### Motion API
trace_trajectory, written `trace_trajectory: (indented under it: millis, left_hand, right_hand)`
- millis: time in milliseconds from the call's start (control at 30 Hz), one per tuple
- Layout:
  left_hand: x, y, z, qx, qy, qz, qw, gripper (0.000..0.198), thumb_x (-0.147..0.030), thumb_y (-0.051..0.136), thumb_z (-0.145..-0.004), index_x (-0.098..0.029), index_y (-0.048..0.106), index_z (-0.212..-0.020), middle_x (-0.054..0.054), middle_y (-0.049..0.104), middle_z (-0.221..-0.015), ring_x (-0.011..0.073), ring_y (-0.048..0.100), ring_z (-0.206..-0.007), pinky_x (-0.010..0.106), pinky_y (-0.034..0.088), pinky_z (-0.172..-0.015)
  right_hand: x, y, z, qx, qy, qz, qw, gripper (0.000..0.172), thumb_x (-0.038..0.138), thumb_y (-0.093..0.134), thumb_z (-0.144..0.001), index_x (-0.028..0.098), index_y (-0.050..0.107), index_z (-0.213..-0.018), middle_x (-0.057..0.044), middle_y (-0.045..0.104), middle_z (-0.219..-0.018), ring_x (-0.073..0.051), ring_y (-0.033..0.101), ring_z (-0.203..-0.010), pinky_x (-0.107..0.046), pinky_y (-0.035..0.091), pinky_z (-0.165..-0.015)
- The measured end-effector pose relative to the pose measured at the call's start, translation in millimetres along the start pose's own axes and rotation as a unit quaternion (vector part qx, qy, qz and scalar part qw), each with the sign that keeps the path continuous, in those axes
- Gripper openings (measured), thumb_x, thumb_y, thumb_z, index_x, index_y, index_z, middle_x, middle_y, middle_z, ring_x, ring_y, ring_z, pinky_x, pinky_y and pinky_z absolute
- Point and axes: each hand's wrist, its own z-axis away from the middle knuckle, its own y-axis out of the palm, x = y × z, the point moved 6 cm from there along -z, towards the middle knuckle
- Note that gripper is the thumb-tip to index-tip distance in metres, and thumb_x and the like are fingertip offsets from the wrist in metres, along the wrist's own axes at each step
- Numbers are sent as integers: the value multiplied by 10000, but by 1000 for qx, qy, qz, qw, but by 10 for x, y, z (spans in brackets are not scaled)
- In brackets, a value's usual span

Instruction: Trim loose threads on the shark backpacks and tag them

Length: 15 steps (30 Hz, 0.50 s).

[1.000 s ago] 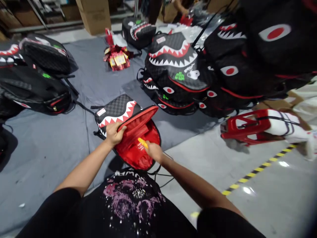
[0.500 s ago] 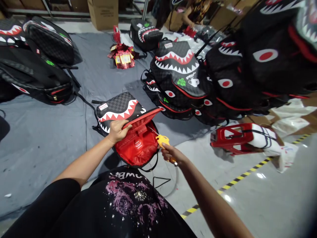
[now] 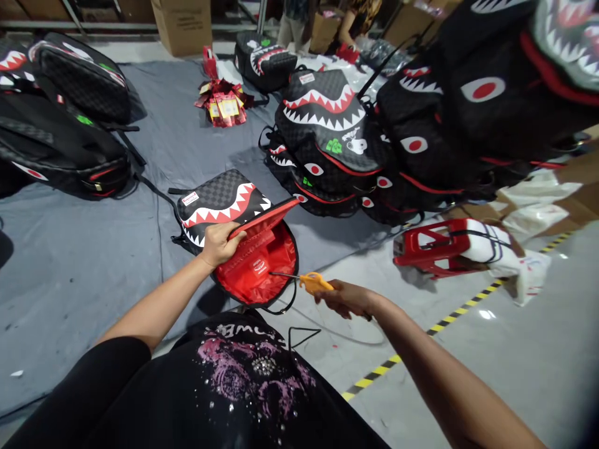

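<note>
An open shark-mouth backpack (image 3: 219,202) lies on the grey floor cloth (image 3: 84,249) in front of me, its red lining (image 3: 262,268) showing. My left hand (image 3: 219,243) grips the red edge of the open flap and holds it up. My right hand (image 3: 349,299) is closed round an orange-handled tool (image 3: 314,282) with a thin metal needle tip. The tip points left at the bag's lower rim, just outside the lining. A thin cable runs from the tool across the floor.
A heap of matching black shark backpacks (image 3: 374,137) fills the right and back. More backpacks (image 3: 65,131) lie at the left. Red tags (image 3: 222,106) sit on the cloth behind. A red stool (image 3: 444,249) lies tipped at right. Yellow-black floor tape (image 3: 421,340) crosses the concrete. Another person (image 3: 355,19) works far back.
My right hand has pulled the orange tool out of the bag's red interior and moved it right and down. My left hand has kept hold of the flap.
</note>
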Motion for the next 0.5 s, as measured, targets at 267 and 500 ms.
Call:
trace_trajectory:
  millis: [267,500]
  left_hand:
    - [-171,117,131,52,-7,8,999,302,-374,507,-940,-152,683,-833,57,696,-696,155,647,-612,244,473,-602]
    - [-271,267,963,360,-140,121,914,644,-529,722,-733,-284,562,-1306,84,613,-1291,281,586,-1177,391,489,-999]
  right_hand:
    - [47,-29,215,-117,51,132,983,209,374,612,-773,179,542,-796,65,461,-551,-47,394,-334,-175,296,-317]
    - [-541,-45,-18,-126,-38,-42,990,453,584,573,-643,209,456,-867,72,483,-457,-124,517,-367,-192,333,-364]
